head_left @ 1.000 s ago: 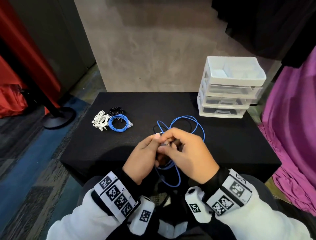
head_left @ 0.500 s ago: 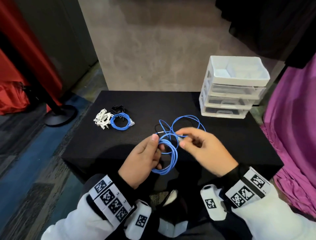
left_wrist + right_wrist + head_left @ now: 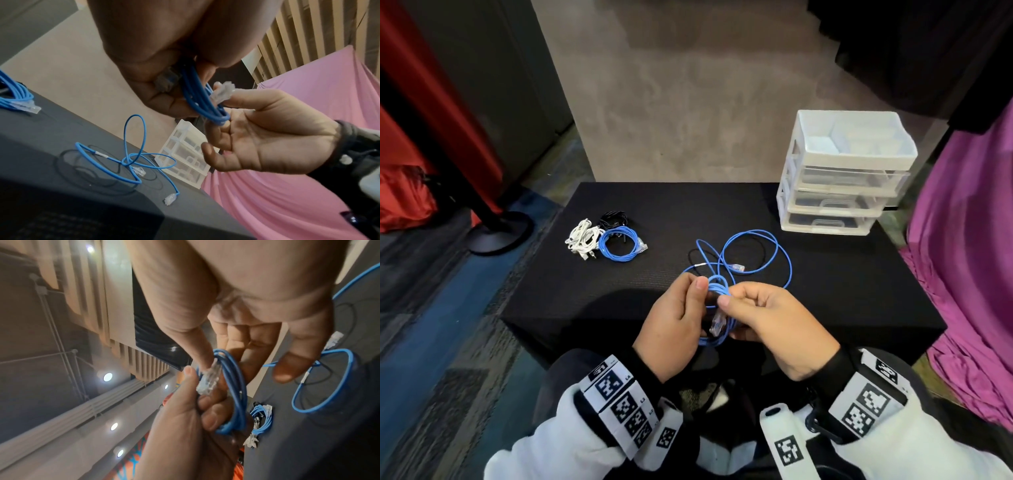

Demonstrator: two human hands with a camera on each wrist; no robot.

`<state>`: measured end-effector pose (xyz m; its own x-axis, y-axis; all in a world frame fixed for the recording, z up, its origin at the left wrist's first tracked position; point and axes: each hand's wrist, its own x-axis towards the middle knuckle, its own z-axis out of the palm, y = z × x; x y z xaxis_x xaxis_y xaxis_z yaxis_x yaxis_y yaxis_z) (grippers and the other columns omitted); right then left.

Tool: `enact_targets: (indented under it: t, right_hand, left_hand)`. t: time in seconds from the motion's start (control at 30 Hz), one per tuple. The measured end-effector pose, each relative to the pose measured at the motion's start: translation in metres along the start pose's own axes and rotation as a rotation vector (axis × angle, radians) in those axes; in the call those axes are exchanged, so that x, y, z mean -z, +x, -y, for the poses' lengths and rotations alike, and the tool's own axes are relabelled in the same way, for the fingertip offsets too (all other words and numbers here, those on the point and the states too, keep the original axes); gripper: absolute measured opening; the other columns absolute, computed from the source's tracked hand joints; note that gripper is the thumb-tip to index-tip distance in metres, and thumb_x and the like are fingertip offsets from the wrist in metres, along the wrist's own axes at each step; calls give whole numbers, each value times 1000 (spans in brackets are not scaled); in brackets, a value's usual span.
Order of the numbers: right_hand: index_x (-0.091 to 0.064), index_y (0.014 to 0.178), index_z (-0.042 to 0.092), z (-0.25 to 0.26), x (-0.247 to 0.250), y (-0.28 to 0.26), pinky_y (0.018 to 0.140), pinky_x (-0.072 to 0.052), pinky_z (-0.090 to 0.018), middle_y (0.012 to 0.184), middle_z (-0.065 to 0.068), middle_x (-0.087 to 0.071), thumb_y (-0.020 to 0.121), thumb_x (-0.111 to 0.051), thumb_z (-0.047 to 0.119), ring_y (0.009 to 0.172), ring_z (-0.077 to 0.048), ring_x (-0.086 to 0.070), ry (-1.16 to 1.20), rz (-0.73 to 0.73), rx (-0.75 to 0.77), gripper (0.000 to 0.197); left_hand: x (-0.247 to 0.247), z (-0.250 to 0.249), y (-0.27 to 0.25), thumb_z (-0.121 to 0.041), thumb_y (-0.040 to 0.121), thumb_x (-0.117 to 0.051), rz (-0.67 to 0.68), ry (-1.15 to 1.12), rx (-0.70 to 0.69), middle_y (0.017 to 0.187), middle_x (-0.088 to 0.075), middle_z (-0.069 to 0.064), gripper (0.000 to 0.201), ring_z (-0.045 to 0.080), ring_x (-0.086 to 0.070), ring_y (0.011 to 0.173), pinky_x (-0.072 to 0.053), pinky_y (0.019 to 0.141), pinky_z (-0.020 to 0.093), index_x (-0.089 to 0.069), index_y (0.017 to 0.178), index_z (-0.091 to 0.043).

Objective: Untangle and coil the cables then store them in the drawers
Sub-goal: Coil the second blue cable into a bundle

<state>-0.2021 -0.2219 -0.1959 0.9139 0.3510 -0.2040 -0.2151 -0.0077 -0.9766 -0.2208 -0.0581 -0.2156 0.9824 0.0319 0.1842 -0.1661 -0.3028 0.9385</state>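
I hold a small blue cable coil (image 3: pixel 717 291) (image 3: pixel 205 100) (image 3: pixel 234 386) above the near edge of the black table (image 3: pixel 825 308). My left hand (image 3: pixel 698 301) (image 3: pixel 195 426) grips the coil's left side, thumb on top. My right hand (image 3: pixel 729 305) (image 3: pixel 224 110) pinches the coil, its thumb on the clear end plug (image 3: pixel 223 92) (image 3: pixel 207 382). A second blue cable (image 3: pixel 756 253) (image 3: pixel 131 160) lies loose on the table beyond my hands, over a thin black cable (image 3: pixel 693 255). The white drawer unit (image 3: pixel 842 178) stands at the back right with its drawers pushed in.
At the table's left lie a coiled blue cable (image 3: pixel 619 245), a white cable bundle (image 3: pixel 582 240) and a black bundle (image 3: pixel 613 217). Pink cloth (image 3: pixel 962 274) hangs right of the table. A black stand base (image 3: pixel 496 233) sits on the floor to the left.
My right hand swung out to the right with the cable's end, then came back to the left hand. The end plug now lies against the coil.
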Motion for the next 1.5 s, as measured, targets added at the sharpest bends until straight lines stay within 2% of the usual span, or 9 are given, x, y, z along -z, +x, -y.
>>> enact_targets:
  t: [0.17,0.33,0.57,0.73,0.9,1.0,1.27,1.37,1.5]
  right_hand:
    - [-69,94,13,1,-4,-6,73,-50,-35,78,-3,-65,102,-57,17,71,-11,-61,121,125,-152,15]
    - [-64,93,8,-4,7,-2,78,-50,-51,69,-11,-54,98,-61,1,58,-20,-55,-20,163,-41,9]
    - [-75,94,12,-3,47,6,64,-52,-22,80,-3,-66,92,-50,-16,65,-19,-60,-405,184,72,37]
    - [-67,118,14,-18,45,4,76,-53,-30,91,-3,-68,101,-48,-7,73,-15,-61,-318,150,64,33]
    - [-70,103,15,-2,-2,15,72,-53,-34,86,-1,-66,96,-62,40,77,-14,-61,-41,26,79,27]
    - [-68,105,3,0,-16,21,65,-55,-30,77,-11,-59,95,-69,26,74,-19,-60,-13,82,104,25]
    - [-69,117,3,-3,-8,36,71,-54,-21,105,-20,-76,99,-59,-2,87,-17,-65,-194,237,93,21]
    - [-72,114,10,-5,-11,48,70,-53,-23,86,-31,-61,99,-64,7,80,-22,-54,-354,253,115,17]
    - [-71,115,22,-15,-21,66,88,-55,-38,86,0,-63,91,-77,22,77,-21,-59,-426,147,185,24]
  left_hand:
    - [4,-2,4,-44,106,-42,9,112,-71,65,-54,-4,34,13,-52,59,-50,61,40,-54,84,-19]
    - [10,-4,11,-44,101,-45,-38,114,-116,65,-58,-17,30,-1,-51,61,-44,63,22,-56,85,-21]
    - [34,4,28,-32,107,-47,-190,124,-92,63,-52,-15,24,4,-48,53,-46,57,25,-53,86,-22]
    - [54,-3,43,-26,108,-43,-215,-44,-30,60,-41,-5,25,4,-40,48,-44,48,22,-50,89,-12]
    - [34,4,33,-50,101,-47,-139,-11,-121,64,-46,-5,27,11,-44,56,-48,50,35,-53,91,-25]
    - [29,2,26,-41,104,-48,-116,-73,-144,64,-48,-9,26,7,-44,55,-44,51,22,-54,93,-19]
    - [61,16,17,-23,99,-54,92,-215,58,72,-61,3,27,9,-59,66,-51,69,21,-62,103,2]
    - [78,26,14,-16,100,-56,174,-119,97,83,-69,7,20,11,-65,79,-55,79,22,-64,107,1]
    - [94,45,25,-12,103,-54,29,-140,289,86,-65,8,16,13,-71,76,-62,66,30,-60,105,2]
